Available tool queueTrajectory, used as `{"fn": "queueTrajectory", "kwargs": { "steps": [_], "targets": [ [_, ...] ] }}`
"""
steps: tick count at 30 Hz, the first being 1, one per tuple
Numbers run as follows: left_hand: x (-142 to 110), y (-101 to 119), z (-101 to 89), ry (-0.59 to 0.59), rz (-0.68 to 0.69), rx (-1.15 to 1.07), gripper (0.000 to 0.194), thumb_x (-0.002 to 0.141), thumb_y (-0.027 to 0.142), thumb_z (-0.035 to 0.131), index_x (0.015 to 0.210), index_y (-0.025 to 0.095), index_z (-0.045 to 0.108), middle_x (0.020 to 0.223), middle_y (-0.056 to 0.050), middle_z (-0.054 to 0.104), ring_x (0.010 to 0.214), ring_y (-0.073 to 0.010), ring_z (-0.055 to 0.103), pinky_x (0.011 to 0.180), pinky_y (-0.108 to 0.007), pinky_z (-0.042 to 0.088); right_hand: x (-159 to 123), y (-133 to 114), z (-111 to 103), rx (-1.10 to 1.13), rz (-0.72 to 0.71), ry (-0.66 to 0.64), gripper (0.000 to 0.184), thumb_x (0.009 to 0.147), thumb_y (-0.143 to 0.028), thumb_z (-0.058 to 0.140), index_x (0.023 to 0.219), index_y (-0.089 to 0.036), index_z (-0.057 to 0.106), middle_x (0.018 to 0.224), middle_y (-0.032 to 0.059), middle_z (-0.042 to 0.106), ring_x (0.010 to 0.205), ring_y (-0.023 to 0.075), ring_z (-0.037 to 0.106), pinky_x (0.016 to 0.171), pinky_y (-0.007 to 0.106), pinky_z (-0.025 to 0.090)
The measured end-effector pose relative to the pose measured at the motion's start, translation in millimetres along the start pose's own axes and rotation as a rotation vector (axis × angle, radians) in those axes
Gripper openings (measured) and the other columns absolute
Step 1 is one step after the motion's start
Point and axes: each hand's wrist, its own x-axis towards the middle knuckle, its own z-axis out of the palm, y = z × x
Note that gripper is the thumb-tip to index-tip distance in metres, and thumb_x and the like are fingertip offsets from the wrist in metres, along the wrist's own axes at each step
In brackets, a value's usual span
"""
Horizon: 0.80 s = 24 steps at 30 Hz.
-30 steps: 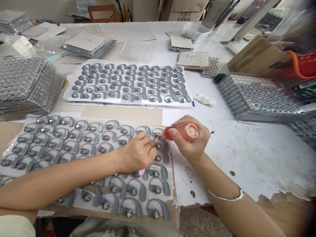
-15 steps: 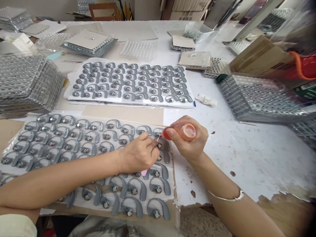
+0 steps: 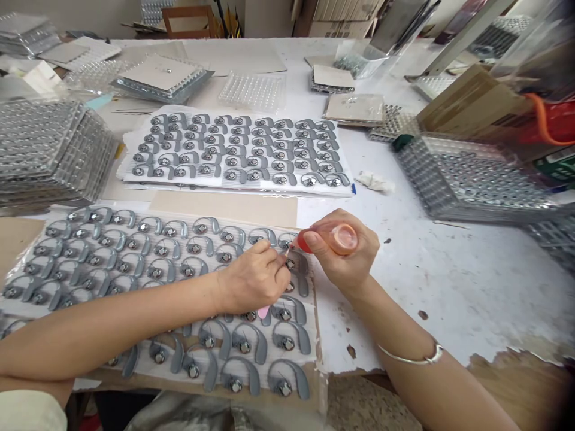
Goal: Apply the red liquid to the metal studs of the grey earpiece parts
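Note:
My right hand (image 3: 353, 254) is wrapped round a translucent orange squeeze bottle (image 3: 345, 237) with a red top, tilted so its nozzle points left. My left hand (image 3: 256, 278) is closed on a thin pointed tool (image 3: 286, 252); a pink end sticks out below the fist, and its middle is hidden by my fingers. Nozzle and tool tip come close together over a grey ear-hook piece (image 3: 287, 240) at the sheet's upper right corner. Rows of similar grey hooks, each with a shiny round part, lie on the white-covered board (image 3: 318, 335) under my left forearm.
Behind lies a second white sheet (image 3: 348, 190) with rows of grey hooks. Stacks of clear plastic trays stand at left (image 3: 54, 152) and right (image 3: 476, 179). A crumpled tissue (image 3: 375, 182) and a cardboard box (image 3: 476, 111) are on the right.
Almost nothing differs. The orange bottle and the tool tip have shifted very slightly; both hands keep their holds over the same corner.

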Motion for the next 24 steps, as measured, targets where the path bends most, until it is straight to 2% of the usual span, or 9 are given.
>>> {"fn": "queueTrajectory", "kwargs": {
  "steps": [7,13,24],
  "targets": [
    [-1.3,0.0,0.2,-0.037,-0.004,-0.002,0.024,0.089,0.007,0.051,0.067,0.015,0.052,0.069,-0.008,0.065,0.062,-0.0174,0.052,0.065,-0.033,0.038,-0.6,1.1,0.5,-0.008,0.005,0.023,0.018,0.08,-0.025,0.074,0.074,-0.019,0.058,0.067,-0.0003,0.059,0.055,0.0128,0.055,0.052,0.028,0.046],
    [-1.6,-0.1,1.3,-0.033,-0.01,-0.01,0.022,0.087,0.007,0.054,0.066,0.014,0.053,0.069,-0.009,0.066,0.062,-0.0176,0.051,0.064,-0.033,0.039,0.3,0.8,0.5,-0.015,-0.031,0.05,0.018,0.082,-0.024,0.072,0.073,-0.019,0.058,0.066,-0.0002,0.059,0.055,0.0132,0.055,0.051,0.028,0.045],
    [-1.0,-0.6,0.1,-0.043,-0.015,-0.013,0.022,0.087,0.007,0.053,0.067,0.014,0.054,0.072,-0.009,0.068,0.063,-0.0177,0.052,0.064,-0.033,0.04,0.1,2.5,0.7,-0.007,-0.016,0.049,0.017,0.081,-0.023,0.073,0.073,-0.019,0.058,0.066,-0.0003,0.059,0.055,0.0132,0.055,0.051,0.029,0.045]
  ]
}}
